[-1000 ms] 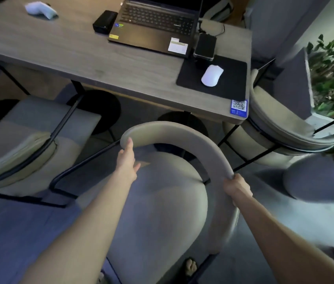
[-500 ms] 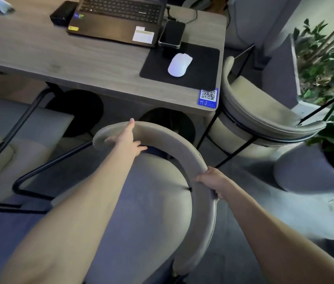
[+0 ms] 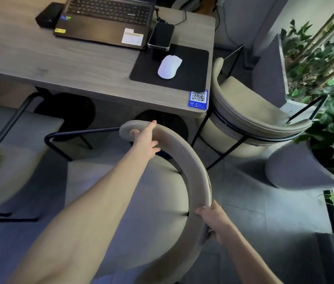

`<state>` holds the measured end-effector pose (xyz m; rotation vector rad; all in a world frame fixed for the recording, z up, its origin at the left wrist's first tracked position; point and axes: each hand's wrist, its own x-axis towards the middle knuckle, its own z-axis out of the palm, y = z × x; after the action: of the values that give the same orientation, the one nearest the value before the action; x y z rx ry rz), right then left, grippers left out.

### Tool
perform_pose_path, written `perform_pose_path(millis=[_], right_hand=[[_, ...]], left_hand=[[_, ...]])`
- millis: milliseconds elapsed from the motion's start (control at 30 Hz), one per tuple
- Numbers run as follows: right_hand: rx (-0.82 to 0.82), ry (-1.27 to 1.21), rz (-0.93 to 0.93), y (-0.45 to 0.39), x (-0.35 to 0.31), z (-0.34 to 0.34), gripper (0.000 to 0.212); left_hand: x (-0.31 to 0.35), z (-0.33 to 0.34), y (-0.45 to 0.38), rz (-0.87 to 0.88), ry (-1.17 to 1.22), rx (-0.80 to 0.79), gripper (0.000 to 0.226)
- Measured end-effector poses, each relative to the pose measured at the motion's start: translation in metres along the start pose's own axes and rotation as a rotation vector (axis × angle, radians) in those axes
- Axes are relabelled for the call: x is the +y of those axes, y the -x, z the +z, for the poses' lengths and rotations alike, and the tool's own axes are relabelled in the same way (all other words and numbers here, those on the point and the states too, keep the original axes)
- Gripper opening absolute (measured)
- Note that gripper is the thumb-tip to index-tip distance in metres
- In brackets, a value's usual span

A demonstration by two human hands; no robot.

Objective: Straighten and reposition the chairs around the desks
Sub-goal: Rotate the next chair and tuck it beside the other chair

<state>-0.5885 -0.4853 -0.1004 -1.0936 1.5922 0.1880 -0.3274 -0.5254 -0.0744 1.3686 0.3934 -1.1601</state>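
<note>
A beige padded chair (image 3: 190, 160) with a curved backrest and a black metal frame stands just in front of me, before the grey wooden desk (image 3: 70, 64). My left hand (image 3: 146, 140) grips the far end of the backrest near the desk's front edge. My right hand (image 3: 213, 218) grips the near right part of the same backrest. A second beige chair (image 3: 250, 111) stands at the desk's right end, and a third (image 3: 2, 152) sits at the left, partly cut off.
On the desk lie a laptop (image 3: 108, 19), a phone (image 3: 161, 34), a white mouse (image 3: 169, 67) on a black pad, a black box (image 3: 47, 16) and a blue QR sticker (image 3: 198, 99). A potted plant (image 3: 330, 128) in a grey planter (image 3: 293, 169) stands at the right.
The view has swung so the desk and chairs sit further left. The chair's backrest has turned, its near end now lower right, and my right hand has slid down along it.
</note>
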Motion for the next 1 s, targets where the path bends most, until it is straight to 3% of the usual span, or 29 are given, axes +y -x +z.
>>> perform_pose_path(millis=[233,433,700,900,1000], right_hand=[[0.020,-0.186,0.096,0.025,0.036,0.039,0.038],[-0.082,-0.260,0.155,0.033,0.027,0.057,0.048],[-0.074,-0.331,0.201,0.029,0.022,0.065,0.052],[-0.050,-0.381,0.251,0.029,0.020,0.069,0.059],[-0.080,-0.503,0.337,0.032,0.009,0.060,0.058]], left_hand=[[-0.033,0.032,0.009,0.042,-0.221,-0.142,0.107],[-0.042,0.041,0.018,0.094,-0.326,-0.298,0.103],[-0.060,0.039,0.033,0.054,-0.326,-0.305,0.103],[-0.075,0.032,0.041,0.005,-0.348,-0.304,0.091],[-0.078,0.022,0.061,-0.056,-0.293,-0.304,0.069]])
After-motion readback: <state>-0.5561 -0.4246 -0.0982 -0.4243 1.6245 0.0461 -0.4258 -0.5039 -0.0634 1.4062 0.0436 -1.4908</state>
